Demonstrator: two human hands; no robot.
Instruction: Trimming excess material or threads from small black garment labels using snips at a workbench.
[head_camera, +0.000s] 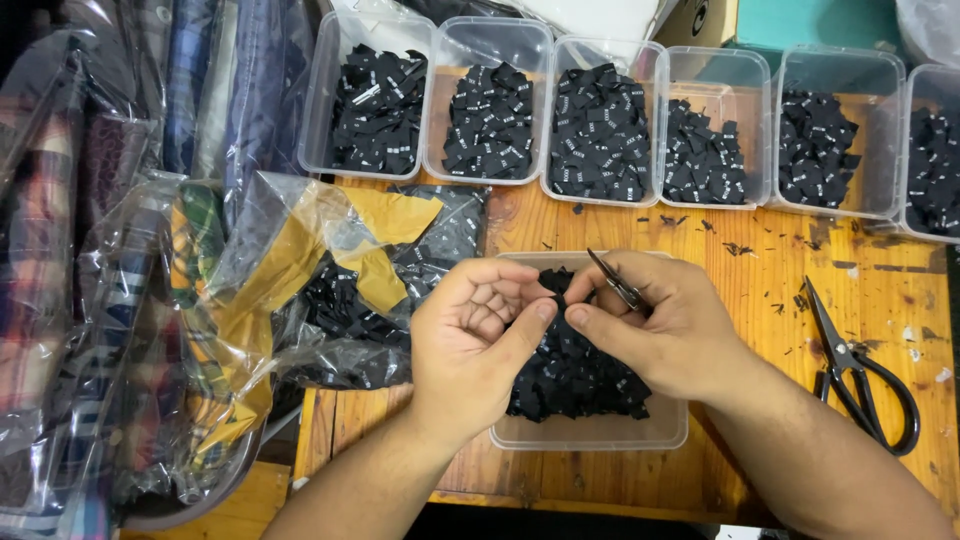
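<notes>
Sorting step in hand: left hand (478, 335) pinches a black label (553, 283) over the tub (590, 432); right hand (655, 325) grips small snips (613, 281). Next move likely calls for a steady trim just above the tub

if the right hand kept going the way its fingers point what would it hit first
The right hand points left, with its fingertips almost at the left hand, so it would probably meet that thumb first, above the tub of black labels. Depth is unclear.

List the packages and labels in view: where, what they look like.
Clear plastic tubs: row along the table's back, rectangular, each holding black woven labels.
Front tub: under both hands, same black labels.
Clear plastic bag: left of the hands, crumpled, yellow tape, black labels inside.
Teal box: top right, partly visible.
</notes>
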